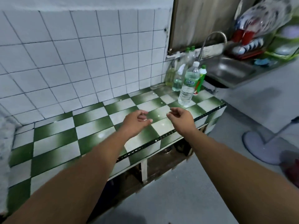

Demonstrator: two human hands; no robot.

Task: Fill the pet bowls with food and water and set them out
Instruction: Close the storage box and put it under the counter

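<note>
Although no pet bowl shows on top, the green-and-white tiled desk [90, 131] fills the middle of the frame, with much free surface at the left and a hard front edge. At upper right is the steel sink [226, 70]. The water bottle [188, 84] stands right of centre near the desk's end, just in front of other bottles [178, 78]. I judge it rather heavy, thin-walled and smooth, so best taken around the label. The left hand [135, 122] and right hand [182, 118] hover apart, empty, fingers loosely curled. Dim round shapes under the desk are perhaps bowls.

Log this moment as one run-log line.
left hand: empty, above counter | right hand: empty, short of water bottle | water bottle: upright, capped, on counter
</note>
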